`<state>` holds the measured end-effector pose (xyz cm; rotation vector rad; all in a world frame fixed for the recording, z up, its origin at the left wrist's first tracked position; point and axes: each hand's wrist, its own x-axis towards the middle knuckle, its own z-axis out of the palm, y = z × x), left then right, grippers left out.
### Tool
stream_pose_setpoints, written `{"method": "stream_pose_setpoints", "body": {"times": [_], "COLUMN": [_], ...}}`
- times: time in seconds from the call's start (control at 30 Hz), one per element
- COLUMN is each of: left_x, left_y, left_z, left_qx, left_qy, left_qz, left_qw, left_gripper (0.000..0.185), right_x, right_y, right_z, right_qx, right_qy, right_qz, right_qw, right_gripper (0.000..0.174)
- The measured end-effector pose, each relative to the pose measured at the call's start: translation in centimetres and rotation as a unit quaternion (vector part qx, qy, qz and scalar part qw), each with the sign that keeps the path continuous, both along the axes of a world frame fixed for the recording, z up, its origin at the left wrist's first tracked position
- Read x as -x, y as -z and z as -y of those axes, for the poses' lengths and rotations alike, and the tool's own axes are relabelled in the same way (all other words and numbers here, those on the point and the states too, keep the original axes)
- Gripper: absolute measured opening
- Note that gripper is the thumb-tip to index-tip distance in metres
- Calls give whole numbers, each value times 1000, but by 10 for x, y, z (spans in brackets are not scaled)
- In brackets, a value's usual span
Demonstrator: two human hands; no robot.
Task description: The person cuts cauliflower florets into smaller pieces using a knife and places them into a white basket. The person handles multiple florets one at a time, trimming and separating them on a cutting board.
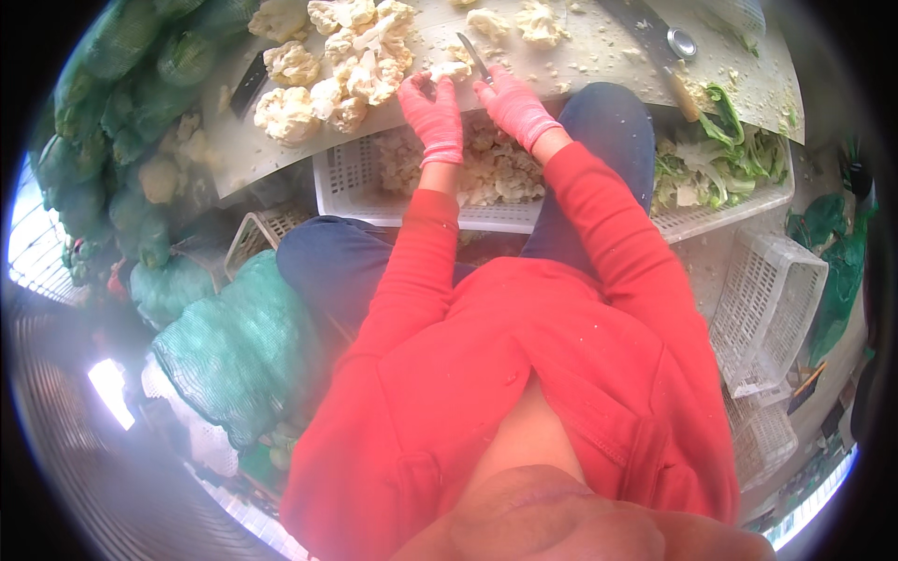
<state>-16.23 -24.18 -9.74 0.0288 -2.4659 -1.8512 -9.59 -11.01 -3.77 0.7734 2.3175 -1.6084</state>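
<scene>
My left hand (433, 112), in a pink knit glove, pinches a small cauliflower floret (450, 70) at the table's near edge. In my right hand (514, 105), gloved alike, is a small knife (474, 56), its blade pointing away from me beside the floret. Trimmed cauliflower heads (365, 59) lie in a pile to the left of my hands. Two more cauliflower pieces (539, 24) rest farther back on the white tabletop (596, 59). Below my hands a white plastic crate (351, 182) holds many cut florets (501, 172), partly hidden by my forearms and knees.
A large knife (677, 91) with a wooden handle lies at the right, near a round metal object (681, 43). Another dark blade (249, 84) is at the left. Leaf trimmings (729, 165) fill a right-hand crate (701, 223). Green mesh sacks (238, 336) crowd the left; stacked crates (772, 308) stand right.
</scene>
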Motion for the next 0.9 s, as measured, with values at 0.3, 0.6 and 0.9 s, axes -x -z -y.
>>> {"method": "stream_pose_setpoints", "body": {"times": [0.3, 0.6, 0.9], "left_x": [-4, -1, 0], "left_y": [-9, -10, -43], "left_z": [7, -4, 10], "left_qx": [84, 146, 244], "left_qy": [31, 67, 79], "left_qz": [-155, -96, -5], "left_qw": [984, 982, 966], "left_gripper": [32, 35, 38], "right_x": [-38, -16, -13], "right_y": [-5, -2, 18], "right_z": [18, 13, 15], "right_qx": [-199, -157, -40], "right_qy": [-128, -126, -82], "right_qz": [-40, 32, -37], "right_qw": [971, 979, 995], "right_gripper": [35, 35, 38]}}
